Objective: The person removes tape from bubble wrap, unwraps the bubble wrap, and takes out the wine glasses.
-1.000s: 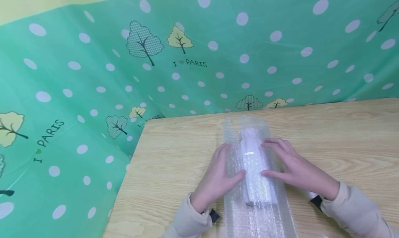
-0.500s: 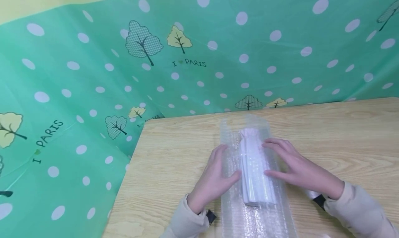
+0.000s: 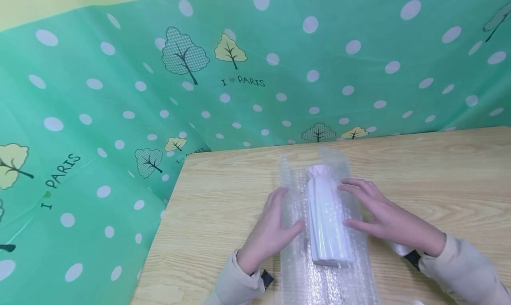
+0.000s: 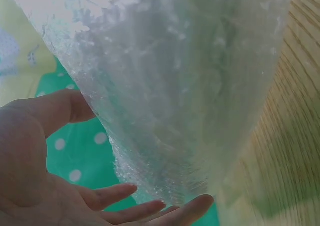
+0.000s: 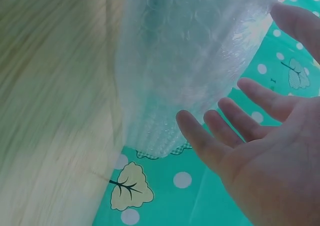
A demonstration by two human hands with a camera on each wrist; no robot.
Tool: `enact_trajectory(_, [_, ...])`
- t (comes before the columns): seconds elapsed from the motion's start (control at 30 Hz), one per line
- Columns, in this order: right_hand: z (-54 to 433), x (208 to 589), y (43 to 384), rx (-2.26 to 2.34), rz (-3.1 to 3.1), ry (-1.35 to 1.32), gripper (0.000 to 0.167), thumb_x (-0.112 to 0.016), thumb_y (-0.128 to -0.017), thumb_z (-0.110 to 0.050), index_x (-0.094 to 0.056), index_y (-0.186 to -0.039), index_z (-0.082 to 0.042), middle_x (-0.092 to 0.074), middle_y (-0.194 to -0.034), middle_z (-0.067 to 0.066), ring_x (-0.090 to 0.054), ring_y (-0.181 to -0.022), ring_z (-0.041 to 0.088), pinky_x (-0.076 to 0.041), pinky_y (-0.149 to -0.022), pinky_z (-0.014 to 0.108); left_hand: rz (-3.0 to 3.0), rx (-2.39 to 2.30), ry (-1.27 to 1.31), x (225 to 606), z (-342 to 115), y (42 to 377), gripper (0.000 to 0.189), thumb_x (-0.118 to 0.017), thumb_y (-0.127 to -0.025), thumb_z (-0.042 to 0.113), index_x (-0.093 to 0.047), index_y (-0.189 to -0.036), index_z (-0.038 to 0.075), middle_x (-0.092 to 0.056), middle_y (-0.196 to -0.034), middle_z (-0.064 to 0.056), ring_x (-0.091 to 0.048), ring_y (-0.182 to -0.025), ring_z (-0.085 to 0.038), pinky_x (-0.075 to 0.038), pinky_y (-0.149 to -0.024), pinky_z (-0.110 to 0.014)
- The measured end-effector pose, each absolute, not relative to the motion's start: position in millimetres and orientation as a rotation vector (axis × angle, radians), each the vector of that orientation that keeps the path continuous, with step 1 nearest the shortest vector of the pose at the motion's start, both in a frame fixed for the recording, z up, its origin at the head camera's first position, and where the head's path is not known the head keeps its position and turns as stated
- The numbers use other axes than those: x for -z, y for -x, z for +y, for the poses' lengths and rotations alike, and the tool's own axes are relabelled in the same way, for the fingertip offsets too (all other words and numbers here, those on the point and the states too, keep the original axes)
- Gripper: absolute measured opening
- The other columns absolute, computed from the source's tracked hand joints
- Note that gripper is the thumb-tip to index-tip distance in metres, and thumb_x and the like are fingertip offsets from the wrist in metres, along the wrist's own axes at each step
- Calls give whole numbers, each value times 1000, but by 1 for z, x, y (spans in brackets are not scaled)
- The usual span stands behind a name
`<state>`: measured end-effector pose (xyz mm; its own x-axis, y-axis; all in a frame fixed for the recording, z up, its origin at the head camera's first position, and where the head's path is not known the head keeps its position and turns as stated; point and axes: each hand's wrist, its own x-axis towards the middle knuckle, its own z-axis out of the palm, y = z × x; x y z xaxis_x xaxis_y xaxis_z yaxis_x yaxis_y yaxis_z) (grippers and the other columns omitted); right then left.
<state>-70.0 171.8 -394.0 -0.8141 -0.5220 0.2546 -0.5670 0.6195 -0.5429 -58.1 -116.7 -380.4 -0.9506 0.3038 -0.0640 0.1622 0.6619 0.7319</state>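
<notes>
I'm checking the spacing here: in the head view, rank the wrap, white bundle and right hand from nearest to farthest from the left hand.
1. Wrap: its left edge lies at the left hand.
2. White bundle: just to that hand's right.
3. Right hand: farther right, at the opposite edge.

Clear bubble-wrap sheet (image 3: 327, 283): thin plastic, dimpled, glossy. Long white bundle (image 3: 329, 220): pleated, shiny highlights, material indeterminate. Pale wood-grain surface (image 3: 219, 207): smooth, low sheen. Green dotted tree-print hanging (image 3: 259, 43): smooth, lightly creased, cloth or plastic unclear. Beige sleeves (image 3: 463, 265): soft matt cloth.
</notes>
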Motion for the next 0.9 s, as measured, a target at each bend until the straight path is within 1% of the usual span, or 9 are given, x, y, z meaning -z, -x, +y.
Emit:
enact_trajectory(0.23, [177,395,70,-1047,-2768,-932,73,-75,-89,-29,-39,-149,-12,-32,-153,13,-34,-135,32,-47,-95,63,2702,-1177,-397,381,-120,58,83,-67,-91,38,-24,-155,10,-29,-159,-8,-34,-144,-29,-33,-118,-50])
enact_trajectory(0.37, [180,393,70,-1041,-2787,-922,74,-75,-89,-31,-38,-150,-12,-31,-154,13,-33,-136,35,-47,-95,65,2709,-1179,-400,382,-121,58,81,-67,-92,37,-25,-155,9,-30,-158,-9,-35,-143,-30,-33,-117,-51])
enact_trajectory(0.53, [183,390,70,-1006,-2781,-941,76,-76,-88,-28,-37,-151,-13,-30,-155,12,-33,-136,34,-47,-95,64,2700,-1185,-393,381,-122,59,80,-66,-92,35,-24,-155,9,-31,-157,-9,-34,-144,-31,-33,-117,-52])
enact_trajectory(0.63, [185,389,70,-973,-2778,-957,78,-78,-87,-24,-36,-152,-15,-30,-155,12,-33,-136,31,-48,-94,60,2704,-1177,-392,381,-122,60,79,-66,-92,35,-25,-155,9,-31,-158,-10,-34,-144,-31,-33,-117,-52])
enact_trajectory(0.8, [189,388,70,-890,-2775,-994,86,-80,-82,-14,-34,-154,-18,-28,-157,11,-31,-137,26,-50,-93,52,2717,-1152,-384,380,-122,60,80,-67,-92,33,-25,-155,8,-31,-158,-11,-34,-144,-31,-33,-117,-51])
enact_trajectory(0.9, [191,388,71,-886,-2772,-1017,89,-80,-80,-10,-33,-155,-18,-26,-158,12,-30,-138,27,-52,-92,53,2716,-1143,-377,379,-121,61,80,-68,-92,31,-24,-155,7,-30,-158,-12,-33,-145,-31,-32,-118,-51])
